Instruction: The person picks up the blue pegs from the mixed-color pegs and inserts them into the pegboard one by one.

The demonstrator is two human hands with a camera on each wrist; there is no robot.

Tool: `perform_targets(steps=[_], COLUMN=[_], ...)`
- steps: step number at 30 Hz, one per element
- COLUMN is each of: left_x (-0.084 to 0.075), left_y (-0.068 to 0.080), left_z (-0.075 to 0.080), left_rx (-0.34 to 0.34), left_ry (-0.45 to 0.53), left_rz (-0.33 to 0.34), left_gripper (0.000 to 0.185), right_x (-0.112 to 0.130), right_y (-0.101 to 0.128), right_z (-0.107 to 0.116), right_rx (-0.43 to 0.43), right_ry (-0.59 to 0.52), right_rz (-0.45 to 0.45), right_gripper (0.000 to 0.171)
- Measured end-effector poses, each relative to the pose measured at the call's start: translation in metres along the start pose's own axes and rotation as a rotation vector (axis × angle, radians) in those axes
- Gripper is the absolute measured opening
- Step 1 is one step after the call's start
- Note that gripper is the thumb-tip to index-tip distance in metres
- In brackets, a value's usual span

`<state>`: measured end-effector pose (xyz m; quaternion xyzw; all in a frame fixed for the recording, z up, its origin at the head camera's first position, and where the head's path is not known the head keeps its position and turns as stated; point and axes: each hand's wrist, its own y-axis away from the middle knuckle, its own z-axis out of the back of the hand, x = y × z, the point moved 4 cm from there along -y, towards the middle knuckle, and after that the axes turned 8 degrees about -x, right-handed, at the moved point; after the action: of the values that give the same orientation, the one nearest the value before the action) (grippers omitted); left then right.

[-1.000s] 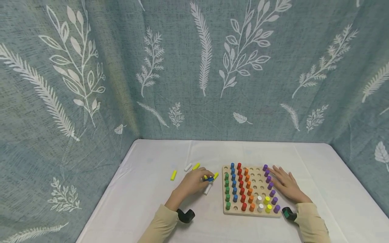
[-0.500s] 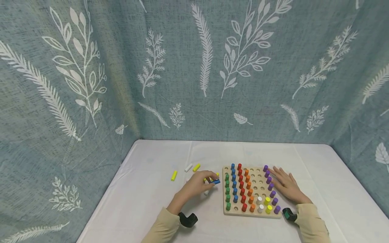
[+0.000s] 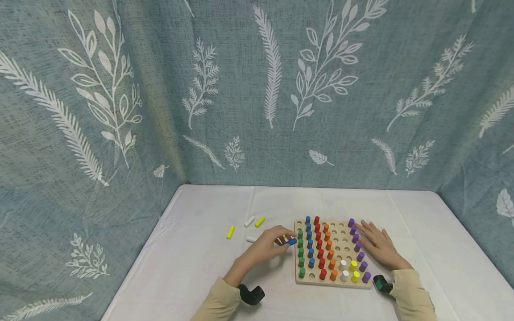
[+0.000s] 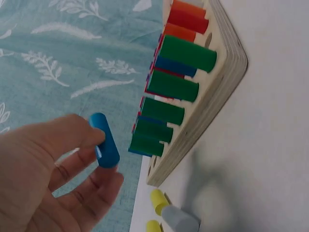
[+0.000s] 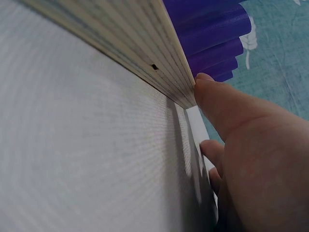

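You're mid-carry: your left hand pinches a blue peg at the left edge of the pegboard, beside the green pegs. Your right hand lies flat, fingers straight, against the board's right side by the purple pegs. Next you'd want to tip the peg upright over a free hole. Since a second ago, the peg has travelled right from the loose pegs on the counter.
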<state>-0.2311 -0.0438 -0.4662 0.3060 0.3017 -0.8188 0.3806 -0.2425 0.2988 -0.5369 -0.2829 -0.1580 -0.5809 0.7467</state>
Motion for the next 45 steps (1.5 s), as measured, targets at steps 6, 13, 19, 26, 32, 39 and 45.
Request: perform_targets(steps=[6, 13, 19, 26, 32, 39, 45], left_x=[-0.006, -0.012, -0.016, -0.025, -0.029, -0.033, -0.036], left_y=[-0.001, -0.001, 0.0, 0.003, 0.004, 0.008, 0.012], left_z=[-0.007, -0.013, -0.02, -0.028, -0.037, -0.043, -0.043], left_rx=[0.01, -0.011, 0.0, 0.052, 0.079, 0.079, 0.057], left_ry=[0.088, 0.129, 0.159, 0.237, 0.258, 0.242, 0.203], left_rz=[-0.007, -0.016, 0.017, 0.022, -0.021, -0.041, -0.083], left_gripper=[0.028, 0.027, 0.03, 0.025, 0.029, 0.031, 0.028], right_x=[0.003, 0.001, -0.004, -0.006, -0.006, -0.003, -0.003], right_y=[0.001, -0.001, -0.002, -0.002, -0.002, -0.001, 0.0], right_z=[0.001, 0.0, -0.002, -0.002, -0.002, -0.001, -0.001], right_rx=[-0.007, -0.008, 0.012, 0.01, 0.004, -0.005, -0.003], right_ry=[0.001, 0.003, 0.008, 0.007, 0.007, -0.005, -0.002], right_rz=[0.007, 0.009, -0.005, -0.002, 0.007, 0.01, 0.008], right_gripper=[0.052, 0.052, 0.053, 0.053, 0.053, 0.052, 0.052])
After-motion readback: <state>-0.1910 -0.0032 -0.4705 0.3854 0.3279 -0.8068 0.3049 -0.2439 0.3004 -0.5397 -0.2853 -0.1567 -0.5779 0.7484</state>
